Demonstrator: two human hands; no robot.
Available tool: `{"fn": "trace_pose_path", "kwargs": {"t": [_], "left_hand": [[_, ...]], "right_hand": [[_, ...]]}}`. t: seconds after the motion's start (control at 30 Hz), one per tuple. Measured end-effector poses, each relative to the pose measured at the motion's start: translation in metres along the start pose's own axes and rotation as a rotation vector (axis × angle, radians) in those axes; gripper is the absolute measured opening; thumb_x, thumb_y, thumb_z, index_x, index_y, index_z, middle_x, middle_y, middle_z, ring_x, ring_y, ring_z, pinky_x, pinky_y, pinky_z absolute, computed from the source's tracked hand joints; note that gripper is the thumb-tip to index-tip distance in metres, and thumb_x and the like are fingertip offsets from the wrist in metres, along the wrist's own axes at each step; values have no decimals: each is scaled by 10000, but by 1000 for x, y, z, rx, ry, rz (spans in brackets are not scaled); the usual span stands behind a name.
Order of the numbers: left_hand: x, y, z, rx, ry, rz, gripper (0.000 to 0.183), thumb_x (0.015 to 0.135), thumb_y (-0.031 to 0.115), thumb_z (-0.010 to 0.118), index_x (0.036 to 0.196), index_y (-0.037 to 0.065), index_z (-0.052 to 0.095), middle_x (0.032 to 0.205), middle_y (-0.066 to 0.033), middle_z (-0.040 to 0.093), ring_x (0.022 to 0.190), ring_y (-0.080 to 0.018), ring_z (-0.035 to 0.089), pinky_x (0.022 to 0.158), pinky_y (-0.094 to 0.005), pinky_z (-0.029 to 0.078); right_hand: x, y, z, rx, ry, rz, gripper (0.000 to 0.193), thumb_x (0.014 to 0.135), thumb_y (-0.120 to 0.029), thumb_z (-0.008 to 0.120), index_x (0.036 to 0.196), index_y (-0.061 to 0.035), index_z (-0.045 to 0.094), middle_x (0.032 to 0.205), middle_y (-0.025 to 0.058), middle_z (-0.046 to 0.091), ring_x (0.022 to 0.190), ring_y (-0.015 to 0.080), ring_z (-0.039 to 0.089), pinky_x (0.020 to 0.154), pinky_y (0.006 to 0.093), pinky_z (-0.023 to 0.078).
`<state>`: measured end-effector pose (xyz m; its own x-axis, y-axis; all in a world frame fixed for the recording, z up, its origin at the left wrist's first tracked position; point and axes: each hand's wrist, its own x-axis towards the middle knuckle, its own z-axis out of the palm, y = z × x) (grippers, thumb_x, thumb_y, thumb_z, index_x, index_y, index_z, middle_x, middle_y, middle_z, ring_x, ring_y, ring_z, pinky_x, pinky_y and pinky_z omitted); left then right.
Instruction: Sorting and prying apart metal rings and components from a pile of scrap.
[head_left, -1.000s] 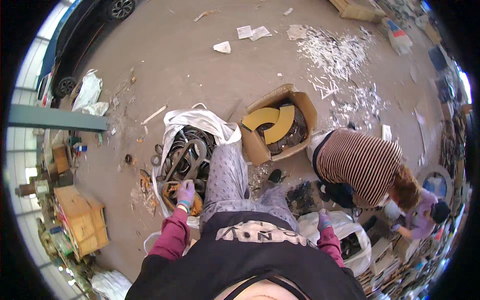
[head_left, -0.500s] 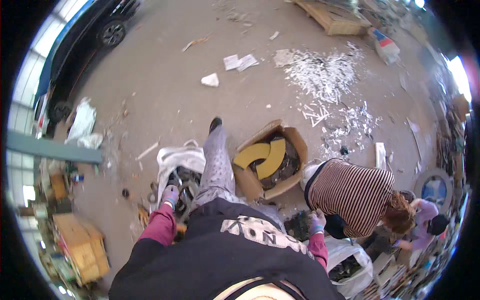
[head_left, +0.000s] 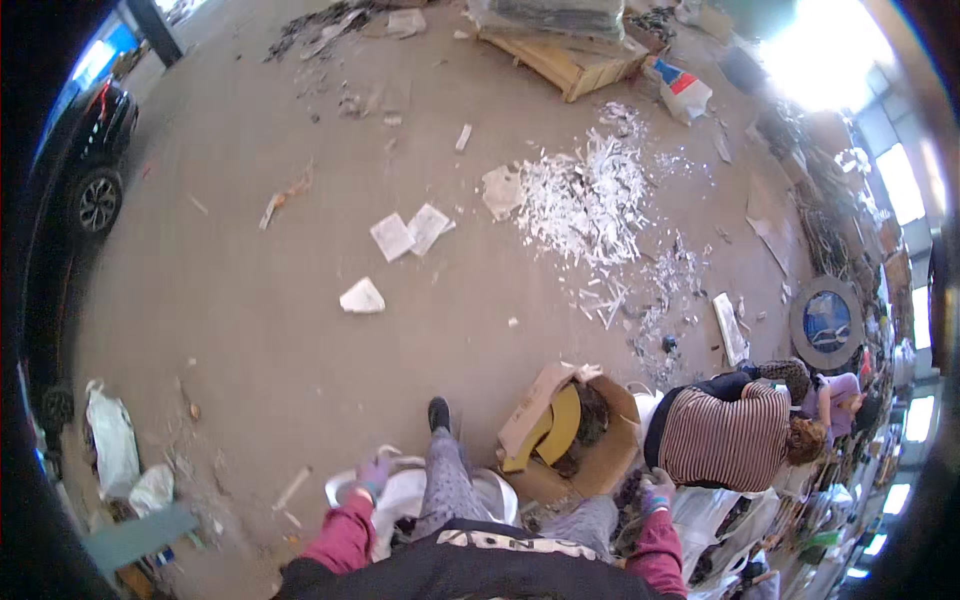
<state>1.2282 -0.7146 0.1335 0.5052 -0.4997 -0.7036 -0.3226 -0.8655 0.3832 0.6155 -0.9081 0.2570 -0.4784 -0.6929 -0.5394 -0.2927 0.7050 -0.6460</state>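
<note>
My left hand [head_left: 373, 478], in a pinkish glove, is at the rim of a white woven sack [head_left: 405, 492] beside my leg. Motion and small size blur its fingers, so I cannot make out whether it grips the sack. On the other side, my right hand [head_left: 656, 492], in a greyish glove, is closed, its fingers curled. Whatever it may hold is hidden. Dark scraps [head_left: 628, 497] lie next to that hand. Between and ahead of my hands, an open cardboard box [head_left: 612, 465] holds yellow curved pieces [head_left: 565, 425] and dark scrap.
A person in a striped top [head_left: 725, 435] bends close on my right, with another person [head_left: 840, 400] beyond. White sacks [head_left: 700, 515] stand beside them. Farther ahead are a heap of white scraps [head_left: 590, 195] and a wooden pallet [head_left: 570, 65]. A dark car [head_left: 75, 230] stands at left.
The view has tilted up and shifted, so floor items appear lower and more of the far floor shows. My left hand is now above the sack's rim rather than at its side edge.
</note>
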Motion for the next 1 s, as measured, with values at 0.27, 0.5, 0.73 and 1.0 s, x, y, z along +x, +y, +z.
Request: {"fn": "trace_pose_path", "kwargs": {"t": [0.27, 0.5, 0.73, 1.0], "left_hand": [[49, 37, -109, 655, 118, 537, 352, 826, 383, 470, 885, 79, 637, 819, -155, 643, 748, -312, 613, 702, -392, 471], [124, 365, -193, 5, 47, 614, 414, 862, 397, 443, 908, 2, 561, 758, -230, 570, 693, -287, 569, 658, -377, 440], [140, 609, -185, -105, -70, 792, 360, 863, 336, 481, 989, 12, 575, 932, -186, 624, 829, -279, 601, 736, -347, 446], [288, 488, -161, 331, -26, 203, 411, 819, 376, 433, 963, 22, 584, 950, -237, 601, 927, -374, 576, 798, -411, 447]], "right_hand": [[-37, -9, 1, -155, 475, -19, 780, 603, 59, 677, 1301, 0, 334, 1308, 155, 399, 1188, 243, 400, 1020, 319, 296], [-25, 12, 69, -140, 203, 152, 450, 782, -145, 644, 1178, -12, 475, 1009, 111, 580, 765, 173, 523, 706, 317, 453], [77, -87, 147, -185, -28, 362, 379, 789, -282, 615, 1063, -24, 567, 860, 97, 635, 759, 227, 591, 673, 347, 466], [313, -292, 143, -169, 23, -125, 256, 788, -270, 576, 919, -52, 609, 822, 117, 639, 706, 249, 580, 676, 382, 458]]}}
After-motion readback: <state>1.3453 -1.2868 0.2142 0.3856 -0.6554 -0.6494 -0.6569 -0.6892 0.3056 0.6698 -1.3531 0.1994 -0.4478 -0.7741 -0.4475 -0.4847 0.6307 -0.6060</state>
